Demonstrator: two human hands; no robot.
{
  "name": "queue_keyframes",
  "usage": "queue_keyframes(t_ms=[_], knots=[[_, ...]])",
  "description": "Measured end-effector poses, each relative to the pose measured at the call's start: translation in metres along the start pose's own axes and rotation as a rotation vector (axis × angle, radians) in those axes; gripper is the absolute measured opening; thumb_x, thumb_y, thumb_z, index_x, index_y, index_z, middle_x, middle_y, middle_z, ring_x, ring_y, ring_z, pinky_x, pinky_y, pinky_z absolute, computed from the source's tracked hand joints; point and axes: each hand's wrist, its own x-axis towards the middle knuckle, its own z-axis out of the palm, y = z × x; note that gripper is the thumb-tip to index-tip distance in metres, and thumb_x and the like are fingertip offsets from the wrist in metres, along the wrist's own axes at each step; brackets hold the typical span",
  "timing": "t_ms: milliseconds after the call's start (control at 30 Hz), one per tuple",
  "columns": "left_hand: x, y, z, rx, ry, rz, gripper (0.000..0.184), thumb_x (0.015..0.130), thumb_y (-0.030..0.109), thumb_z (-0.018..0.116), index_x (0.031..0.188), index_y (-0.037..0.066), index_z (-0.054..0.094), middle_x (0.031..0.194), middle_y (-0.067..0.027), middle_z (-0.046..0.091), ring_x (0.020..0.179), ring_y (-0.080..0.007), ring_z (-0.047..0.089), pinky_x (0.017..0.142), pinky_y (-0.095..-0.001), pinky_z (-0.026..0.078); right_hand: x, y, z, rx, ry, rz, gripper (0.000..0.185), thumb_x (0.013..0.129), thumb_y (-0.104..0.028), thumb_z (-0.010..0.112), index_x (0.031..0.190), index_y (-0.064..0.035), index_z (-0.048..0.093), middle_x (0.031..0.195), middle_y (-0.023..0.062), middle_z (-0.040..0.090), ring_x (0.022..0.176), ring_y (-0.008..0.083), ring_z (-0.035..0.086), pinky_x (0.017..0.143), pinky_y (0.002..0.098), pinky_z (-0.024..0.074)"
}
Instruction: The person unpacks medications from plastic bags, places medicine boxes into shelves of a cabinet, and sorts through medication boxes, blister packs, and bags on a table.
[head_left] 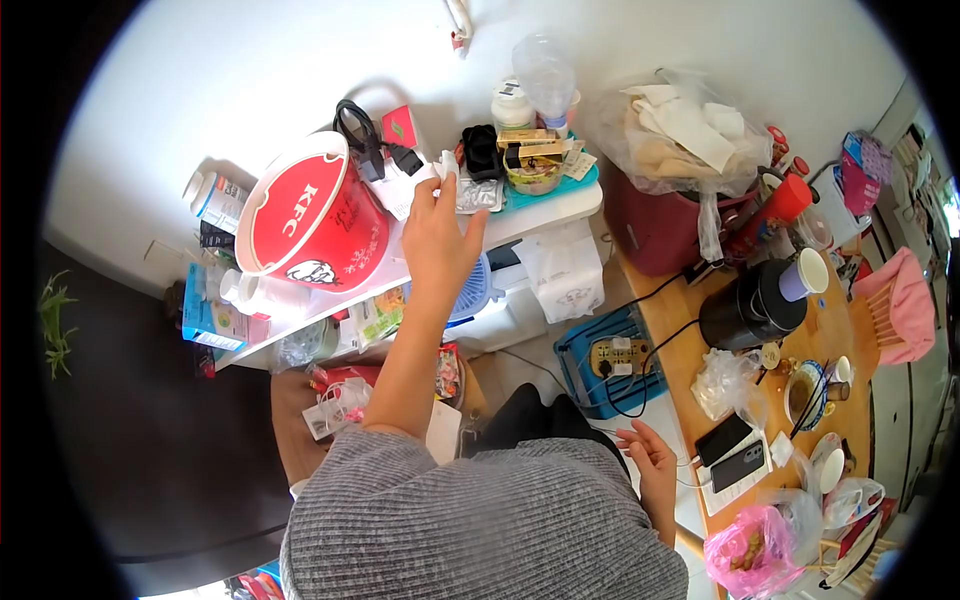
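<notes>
My left hand (438, 235) reaches over the white shelf (552, 214), its thumb apart from its stretched fingers. At its fingertips is a small white crumpled piece (447, 166); whether the fingers grip it I cannot tell. To the left of that hand stands a large red and white KFC bucket (325, 220). A black cable with a plug (372, 150) lies behind it, beside a red box (399, 126). Just right of the fingers are a silver blister pack (480, 195) and a black case (481, 152). My right hand (652, 465) hangs low by the wooden table, fingers loosely apart, holding nothing visible.
A dark red bin (645, 225) with a plastic bag on top stands at the right. On the wooden table (690, 350) are a black canister (752, 308), phones (738, 467) and a pink bag (750, 550). A blue basket (590, 385) holds a power strip (620, 357).
</notes>
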Motion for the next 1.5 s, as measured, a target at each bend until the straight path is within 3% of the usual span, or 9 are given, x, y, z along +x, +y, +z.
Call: queue_keyframes(t_ms=[100, 500, 700, 1300, 1400, 1500], knots=[[0.002, 0.01, 0.001, -0.009, -0.086, -0.117, 0.055, 0.075, 0.028, 0.07, 0.119, -0.002, 0.054, 0.114, -0.0161, 0.052, 0.093, -0.0329, 0.059, 0.074, -0.0381, 0.049, -0.001, 0.0, 0.001, -0.004, 0.003, 0.003, 0.038, 0.087, -0.01, 0.056, 0.123, 0.0002, 0.053, 0.105, 0.0136, 0.065, 0.089, 0.0158, 0.061, 0.081, 0.0268, 0.046], [0.013, 0.011, 0.019, 0.05, -0.163, -0.141, 0.068, 0.074, 0.034, 0.07, 0.126, -0.002, 0.044, 0.118, -0.0208, 0.046, 0.089, -0.0362, 0.06, 0.069, -0.0414, 0.05, -0.004, 0.0, -0.001, -0.002, 0.018, 0.022, 0.04, 0.087, -0.011, 0.058, 0.124, 0.0016, 0.052, 0.105, 0.0137, 0.065, 0.089, 0.0161, 0.062, 0.081, 0.0266, 0.0458], [0.018, 0.0, 0.034, 0.043, -0.149, -0.142, 0.068, 0.076, 0.044, 0.067, 0.12, -0.004, 0.047, 0.118, -0.0223, 0.047, 0.089, -0.0376, 0.06, 0.068, -0.0423, 0.05, -0.002, 0.002, -0.002, -0.013, 0.002, 0.017, 0.04, 0.087, -0.013, 0.059, 0.123, 0.0013, 0.053, 0.105, 0.0133, 0.065, 0.09, 0.016, 0.061, 0.081, 0.0259, 0.0453], [0.03, -0.003, 0.044, 0.009, -0.2, -0.211, 0.071, 0.075, 0.049, 0.065, 0.114, -0.008, 0.049, 0.119, -0.023, 0.049, 0.094, -0.0371, 0.06, 0.074, -0.041, 0.049, 0.004, 0.002, -0.005, -0.036, -0.001, -0.004, 0.04, 0.087, -0.014, 0.058, 0.123, 0.0009, 0.052, 0.105, 0.0133, 0.065, 0.09, 0.0162, 0.061, 0.08, 0.0257, 0.046], [0.034, -0.001, 0.04, 0.024, -0.296, -0.256, 0.078, 0.075, 0.055, 0.063, 0.118, -0.009, 0.049, 0.122, -0.0229, 0.049, 0.101, -0.0359, 0.057, 0.082, -0.0408, 0.047, 0.005, -0.001, -0.005, -0.037, -0.019, 0.013, 0.039, 0.088, -0.01, 0.056, 0.124, 0.003, 0.051, 0.106, 0.0144, 0.064, 0.093, 0.0165, 0.061, 0.084, 0.0266, 0.0462], [0.036, 0.001, 0.039, 0.103, -0.335, -0.249, 0.077, 0.075, 0.057, 0.062, 0.113, -0.009, 0.052, 0.12, -0.023, 0.05, 0.097, -0.0364, 0.059, 0.078, -0.0414, 0.049, 0.005, -0.004, -0.004, -0.045, -0.026, 0.029, 0.038, 0.089, -0.007, 0.054, 0.125, 0.0039, 0.05, 0.107, 0.0149, 0.064, 0.094, 0.0168, 0.06, 0.085, 0.0272, 0.0463]])
